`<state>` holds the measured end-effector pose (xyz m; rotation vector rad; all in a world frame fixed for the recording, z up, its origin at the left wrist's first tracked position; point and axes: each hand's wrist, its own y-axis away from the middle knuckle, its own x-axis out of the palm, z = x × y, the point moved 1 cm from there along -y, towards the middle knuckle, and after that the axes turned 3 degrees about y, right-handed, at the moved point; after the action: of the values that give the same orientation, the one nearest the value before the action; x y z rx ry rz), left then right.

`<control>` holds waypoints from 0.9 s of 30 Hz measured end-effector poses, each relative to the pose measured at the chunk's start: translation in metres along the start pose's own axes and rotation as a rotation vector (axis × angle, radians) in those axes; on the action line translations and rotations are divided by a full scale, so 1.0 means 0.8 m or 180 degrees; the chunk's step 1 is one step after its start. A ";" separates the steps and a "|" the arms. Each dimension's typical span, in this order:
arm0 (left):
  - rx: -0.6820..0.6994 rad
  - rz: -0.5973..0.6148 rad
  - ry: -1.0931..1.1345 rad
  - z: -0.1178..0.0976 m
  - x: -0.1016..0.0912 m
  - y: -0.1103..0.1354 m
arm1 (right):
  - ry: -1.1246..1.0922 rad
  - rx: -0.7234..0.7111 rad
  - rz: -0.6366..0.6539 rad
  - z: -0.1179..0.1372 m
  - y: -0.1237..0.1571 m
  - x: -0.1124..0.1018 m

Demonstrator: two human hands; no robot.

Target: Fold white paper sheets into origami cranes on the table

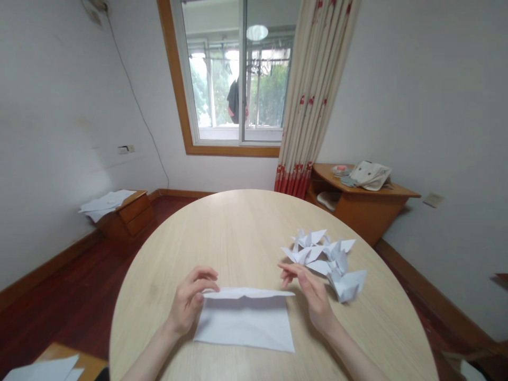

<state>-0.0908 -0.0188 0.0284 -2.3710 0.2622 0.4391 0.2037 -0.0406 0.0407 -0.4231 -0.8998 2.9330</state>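
A white sheet of paper (244, 325) lies on the round table in front of me, its far part raised and folded toward me as a narrow flap. My left hand (191, 299) is at the flap's left end, fingers curled over it and thumb below, pinching the corner. Just beyond the flap's right end hovers my right hand (307, 291), its fingers stretched out and apart from the sheet. Several folded white paper cranes (305, 254) sit in a cluster beyond and to the right of that hand.
The round wooden table (238, 227) has a curved edge. Papers lie on a low drawer cabinet (137, 211) at left, and more papers (50, 370) are at lower left. A corner desk (369, 209) with a cloth bag (371, 174) stands at right, near a curtain (313, 100).
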 end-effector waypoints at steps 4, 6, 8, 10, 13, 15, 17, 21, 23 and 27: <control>-0.0322 0.0543 0.0293 0.000 0.004 -0.002 | 0.0239 0.0061 0.0453 0.000 0.001 0.006; -0.0408 0.0779 0.0417 -0.002 0.006 -0.004 | 0.0325 0.0134 0.0730 0.004 0.001 0.009; -0.0440 0.0986 0.0507 -0.004 0.008 -0.005 | 0.0387 0.0265 0.1002 0.009 0.000 0.012; -0.0458 0.1166 0.0566 -0.003 0.010 -0.006 | 0.0436 0.0365 0.1278 0.012 0.000 0.016; -0.0495 0.1347 0.0584 -0.001 0.013 -0.006 | 0.0470 0.0397 0.1613 0.011 0.005 0.020; -0.0551 0.1442 0.0533 -0.001 0.014 -0.005 | 0.0546 0.0419 0.1761 0.007 0.009 0.023; -0.0639 0.1531 0.0450 -0.002 0.017 -0.005 | 0.0685 0.0475 0.1884 0.003 0.014 0.025; -0.0819 0.1587 0.0194 -0.003 0.024 -0.001 | 0.0950 0.0497 0.2073 -0.002 0.020 0.031; -0.0868 0.1534 -0.0019 -0.001 0.029 0.001 | 0.1130 0.0460 0.2125 -0.004 0.021 0.034; -0.0787 0.1452 -0.0428 0.003 0.038 0.005 | 0.1450 0.0428 0.2194 -0.009 0.025 0.040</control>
<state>-0.0643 -0.0225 0.0127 -2.4996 0.7285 0.8850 0.1759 -0.0491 0.0159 -1.5845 -0.5637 3.1739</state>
